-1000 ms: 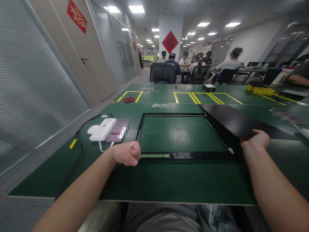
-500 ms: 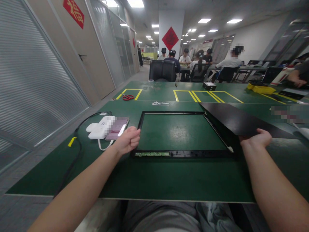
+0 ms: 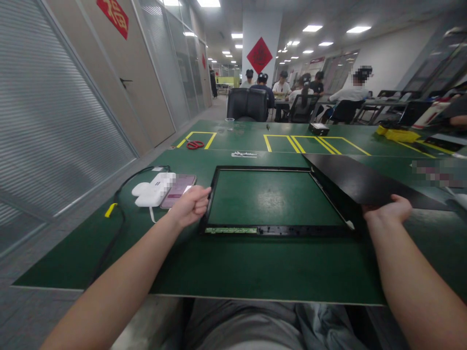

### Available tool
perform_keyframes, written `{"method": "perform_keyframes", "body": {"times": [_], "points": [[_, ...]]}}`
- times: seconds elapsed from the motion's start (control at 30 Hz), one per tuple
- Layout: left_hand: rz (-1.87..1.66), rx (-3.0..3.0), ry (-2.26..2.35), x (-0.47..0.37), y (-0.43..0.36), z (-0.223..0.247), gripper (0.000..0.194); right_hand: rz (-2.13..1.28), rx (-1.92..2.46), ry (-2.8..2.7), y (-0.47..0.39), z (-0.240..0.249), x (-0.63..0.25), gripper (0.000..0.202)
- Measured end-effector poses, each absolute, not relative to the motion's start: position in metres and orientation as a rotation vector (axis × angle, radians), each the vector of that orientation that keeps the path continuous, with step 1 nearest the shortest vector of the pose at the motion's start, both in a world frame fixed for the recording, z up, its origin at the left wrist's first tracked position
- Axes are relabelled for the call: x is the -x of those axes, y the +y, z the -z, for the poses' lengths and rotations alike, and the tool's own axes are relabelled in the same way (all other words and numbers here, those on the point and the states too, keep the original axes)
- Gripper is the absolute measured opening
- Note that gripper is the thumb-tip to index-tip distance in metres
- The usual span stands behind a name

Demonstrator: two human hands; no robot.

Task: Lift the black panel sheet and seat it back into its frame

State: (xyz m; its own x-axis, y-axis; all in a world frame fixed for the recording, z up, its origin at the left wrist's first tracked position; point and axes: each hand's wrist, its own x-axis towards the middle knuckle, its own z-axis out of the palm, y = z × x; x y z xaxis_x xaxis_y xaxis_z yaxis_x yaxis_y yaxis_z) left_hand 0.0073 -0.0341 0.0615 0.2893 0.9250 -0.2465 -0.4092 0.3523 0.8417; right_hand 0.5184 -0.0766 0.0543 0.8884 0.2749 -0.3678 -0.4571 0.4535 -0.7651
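Observation:
A black rectangular frame (image 3: 292, 231) lies in front of me, with a strip of green circuit board (image 3: 230, 230) along its near bar. My left hand (image 3: 191, 206) is closed on the frame's left side, thumb and fingers pinching the edge. Over at the right, a thin black panel (image 3: 357, 176) is tilted up, its far left corner close to the frame's top right corner. My right hand (image 3: 388, 210) grips the near edge of this panel, with the fingers mostly hidden beneath it. A white strip runs down the frame's right side and ends in a small pale connector (image 3: 350, 225).
Left of the frame are a phone (image 3: 178, 189), a white device (image 3: 155, 189) and a black cable (image 3: 118, 228). Red scissors (image 3: 195, 145), small white strips (image 3: 243, 154), a black box (image 3: 318, 129) and a yellow item (image 3: 397, 133) sit farther back. Several people sit beyond the table.
My left hand has moved slightly up along the frame's left side, still closed on it. The right hand and the panel keep nearly the same position. The view has shifted a little.

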Motion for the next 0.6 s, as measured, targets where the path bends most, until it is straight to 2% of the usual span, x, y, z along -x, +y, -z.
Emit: {"method": "perform_keyframes", "body": {"times": [0.1, 0.27, 0.47, 0.6], "points": [[-0.567, -0.949, 0.585, 0.001, -0.044, -0.058, 0.08, -0.469, 1.004, 0.184, -0.078, -0.056, -0.517, 0.006], [-0.195, -1.229, 0.378, 0.004, -0.054, -0.057, 0.085, -0.491, 1.013, 0.174, -0.076, -0.055, -0.521, 0.006], [-0.072, -1.373, 0.309, 0.0, -0.055, -0.061, 0.086, -0.392, 1.165, 0.203, -0.071, -0.046, -0.527, 0.038], [0.021, -1.378, 0.256, -0.003, -0.057, -0.06, 0.085, -0.389, 1.179, 0.196, -0.07, -0.044, -0.528, 0.037]]}}
